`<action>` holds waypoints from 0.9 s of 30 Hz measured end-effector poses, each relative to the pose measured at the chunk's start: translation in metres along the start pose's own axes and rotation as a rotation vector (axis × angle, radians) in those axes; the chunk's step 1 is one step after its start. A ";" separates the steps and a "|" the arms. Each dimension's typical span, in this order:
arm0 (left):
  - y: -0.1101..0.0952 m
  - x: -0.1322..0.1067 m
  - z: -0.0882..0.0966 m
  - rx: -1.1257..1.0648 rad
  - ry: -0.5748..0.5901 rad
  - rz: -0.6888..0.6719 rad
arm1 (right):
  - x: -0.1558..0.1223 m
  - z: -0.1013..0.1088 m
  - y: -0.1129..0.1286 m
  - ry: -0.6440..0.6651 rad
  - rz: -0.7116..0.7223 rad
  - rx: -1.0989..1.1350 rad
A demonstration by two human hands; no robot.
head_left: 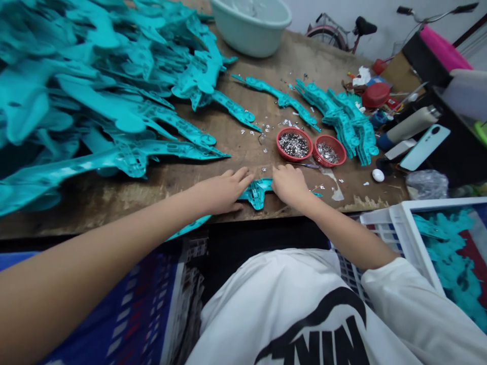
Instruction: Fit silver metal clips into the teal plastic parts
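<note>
Meanwhile, at a wooden table [243,147], a heap of teal cutouts [76,101] covers the left side, dozens deep and too tangled to count. Nearer the edge, the person's left hand [222,191] and right hand [291,185] bear down on one teal cutout [256,195], fingers [243,177] of both hands curled over it in a grip. Beyond them stands one white basin [251,28]. To the right, two red baskets [294,144] hold small silver pieces [292,145], just beside a bundle of teal strips [342,116]. Below the table's right end, one white crate [403,238] holds more teal cutouts [449,263].
</note>
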State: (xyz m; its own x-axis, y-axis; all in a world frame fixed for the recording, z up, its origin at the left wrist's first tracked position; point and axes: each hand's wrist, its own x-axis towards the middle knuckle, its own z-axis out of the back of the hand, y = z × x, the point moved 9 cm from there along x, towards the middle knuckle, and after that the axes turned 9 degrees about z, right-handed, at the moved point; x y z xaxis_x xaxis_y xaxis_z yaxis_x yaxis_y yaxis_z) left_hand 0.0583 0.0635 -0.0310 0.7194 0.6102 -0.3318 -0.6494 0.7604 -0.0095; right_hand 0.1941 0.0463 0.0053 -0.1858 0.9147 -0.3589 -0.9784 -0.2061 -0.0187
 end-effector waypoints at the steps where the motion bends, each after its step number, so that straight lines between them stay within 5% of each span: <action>1: 0.003 -0.001 0.001 0.015 0.010 0.020 | 0.002 0.003 -0.003 -0.010 -0.006 0.013; 7: 0.006 -0.001 -0.001 -0.019 0.143 0.071 | 0.019 0.019 -0.021 -0.119 0.033 0.078; 10: 0.008 0.001 -0.001 -0.040 0.164 0.107 | 0.020 0.007 -0.010 -0.051 0.252 0.167; 13: 0.013 0.000 0.007 -0.055 0.129 0.107 | 0.006 -0.010 0.002 0.021 0.432 0.193; 16: 0.019 -0.007 0.028 -0.083 -0.009 0.065 | -0.009 -0.009 -0.011 -0.098 0.364 0.198; 19: 0.022 -0.028 0.068 -0.046 -0.316 0.025 | -0.023 0.011 -0.043 -0.295 0.276 0.280; 23: 0.012 -0.069 0.119 -0.005 -0.802 -0.105 | -0.008 0.075 -0.125 -0.639 0.225 0.329; 25: 0.007 -0.074 0.121 -0.031 -0.863 -0.184 | 0.026 0.109 -0.176 -0.744 0.183 0.344; 27: 0.003 -0.063 0.107 -0.041 -0.777 -0.252 | 0.074 0.137 -0.220 -0.815 0.132 0.339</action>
State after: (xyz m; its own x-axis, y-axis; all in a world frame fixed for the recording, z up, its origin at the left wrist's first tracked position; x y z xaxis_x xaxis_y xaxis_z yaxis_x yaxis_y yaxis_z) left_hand 0.0373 0.0511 0.0908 0.8007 0.4136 0.4334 -0.4433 0.8957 -0.0357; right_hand 0.3829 0.2069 0.1108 -0.1793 0.8803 0.4393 -0.8946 -0.3317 0.2996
